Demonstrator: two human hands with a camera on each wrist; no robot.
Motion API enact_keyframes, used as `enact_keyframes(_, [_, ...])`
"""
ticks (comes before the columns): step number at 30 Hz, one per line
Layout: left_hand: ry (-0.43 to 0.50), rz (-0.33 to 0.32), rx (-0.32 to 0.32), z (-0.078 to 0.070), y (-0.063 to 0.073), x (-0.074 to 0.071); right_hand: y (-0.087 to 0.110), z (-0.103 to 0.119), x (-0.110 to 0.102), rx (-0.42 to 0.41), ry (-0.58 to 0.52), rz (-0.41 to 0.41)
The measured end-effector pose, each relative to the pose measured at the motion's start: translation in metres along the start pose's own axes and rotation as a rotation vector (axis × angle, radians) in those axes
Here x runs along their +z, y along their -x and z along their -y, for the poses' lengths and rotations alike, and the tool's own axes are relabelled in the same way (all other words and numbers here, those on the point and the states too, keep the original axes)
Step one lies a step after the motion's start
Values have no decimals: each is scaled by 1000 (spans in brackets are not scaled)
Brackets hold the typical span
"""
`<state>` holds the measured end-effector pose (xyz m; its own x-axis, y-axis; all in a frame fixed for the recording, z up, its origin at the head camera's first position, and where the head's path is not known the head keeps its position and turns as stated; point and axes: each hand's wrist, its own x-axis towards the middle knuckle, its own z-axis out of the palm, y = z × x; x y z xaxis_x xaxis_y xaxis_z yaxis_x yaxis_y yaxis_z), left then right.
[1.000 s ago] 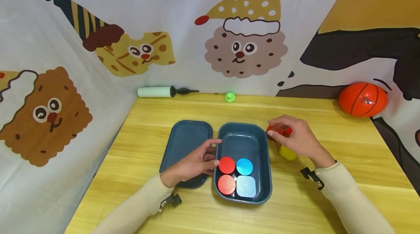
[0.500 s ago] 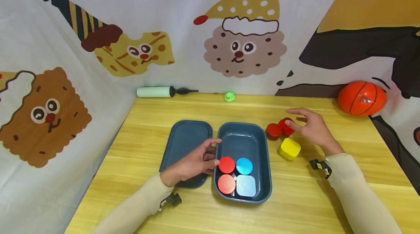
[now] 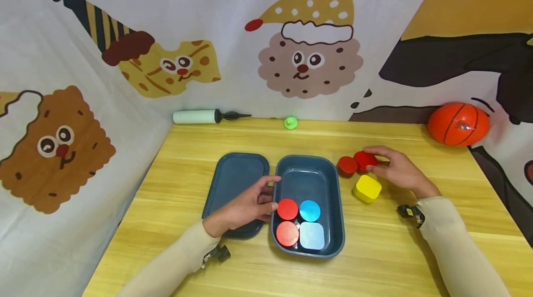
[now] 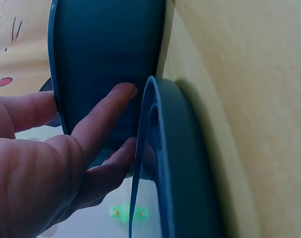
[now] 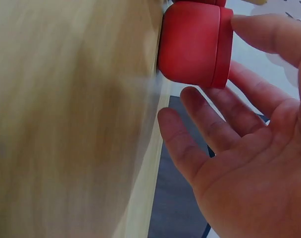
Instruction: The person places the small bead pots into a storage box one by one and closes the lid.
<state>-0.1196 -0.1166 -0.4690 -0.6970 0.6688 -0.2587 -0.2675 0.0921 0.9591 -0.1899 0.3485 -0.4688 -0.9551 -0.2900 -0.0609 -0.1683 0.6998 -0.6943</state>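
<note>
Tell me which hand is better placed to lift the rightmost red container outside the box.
Right, I'd judge. The right hand is right at that red container, which stands to the right of the box. The left hand is at the box's left rim, farther away.

The right hand (image 3: 398, 168) holds a rounded red container (image 3: 365, 160) two o'clock from a rectangular blue plastic box (image 3: 308, 184), which the left hand (image 3: 250, 203) touches at nine.

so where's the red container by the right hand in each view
Head: the red container, right of centre, at the right hand.
Left wrist: not in it.
Right wrist: red container at the top, right of centre.
Shared landmark: wooden table, in all three.
</note>
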Motion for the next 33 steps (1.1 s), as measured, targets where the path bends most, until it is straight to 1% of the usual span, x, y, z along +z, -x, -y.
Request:
enact_keyframes(12, [-12, 4, 3, -2, -1, 1, 0, -6, -2, 26, 99, -63])
enact_keyframes(17, [-13, 3, 4, -4, 0, 2, 2, -3, -6, 45, 100, -109])
enact_keyframes(25, [0, 7, 6, -3, 0, 3, 10, 16, -12, 63, 101, -178])
enact_keyframes(29, [10, 5, 8, 0, 0, 3, 10, 32, -10, 17, 60, -205])
enact_keyframes(33, [2, -11, 13, 1, -1, 2, 8, 50, -5, -53, 23, -215])
